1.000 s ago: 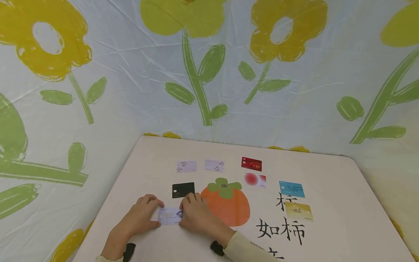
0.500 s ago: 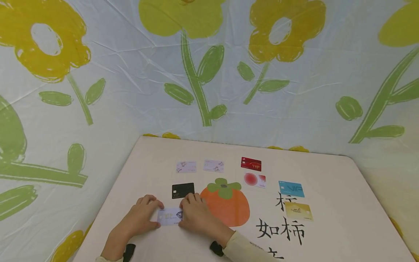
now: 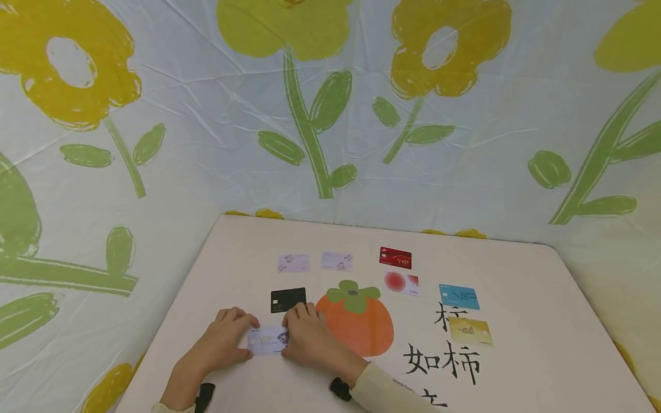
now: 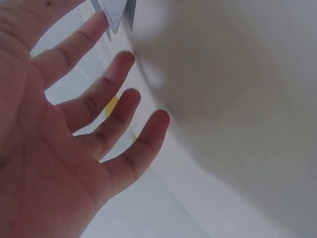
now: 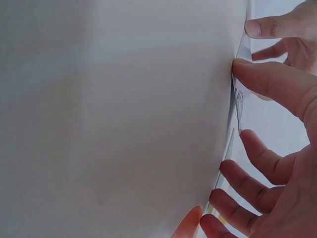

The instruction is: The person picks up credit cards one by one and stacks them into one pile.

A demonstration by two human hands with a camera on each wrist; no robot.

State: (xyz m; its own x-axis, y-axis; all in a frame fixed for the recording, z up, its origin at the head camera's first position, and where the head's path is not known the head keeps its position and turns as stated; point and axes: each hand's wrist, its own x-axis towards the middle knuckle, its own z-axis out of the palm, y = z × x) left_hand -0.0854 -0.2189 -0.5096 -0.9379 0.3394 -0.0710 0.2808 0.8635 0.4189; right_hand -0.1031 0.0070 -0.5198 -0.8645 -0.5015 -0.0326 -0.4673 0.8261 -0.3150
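A pale lilac-white VIP card (image 3: 269, 341) lies at the near left of the table, between the two hands. My left hand (image 3: 219, 338) pinches its left end between thumb and index finger, the other fingers apart from it. At the right end, my right hand (image 3: 312, 338) grips the card by its top and bottom edges. The right wrist view shows the card (image 5: 239, 96) edge-on between thumb and index fingertip, very near the tabletop. A corner of a card (image 4: 115, 15) shows at the left fingers in the left wrist view. Just behind the hands lies a black VIP card (image 3: 288, 300).
Two pale floral cards (image 3: 294, 263) lie farther back. To their right are a red VIP card (image 3: 396, 258) and a white card with a red circle (image 3: 401, 283). A blue card (image 3: 459, 296) and a gold card (image 3: 471, 331) lie on the right of the tabletop (image 3: 547, 344).
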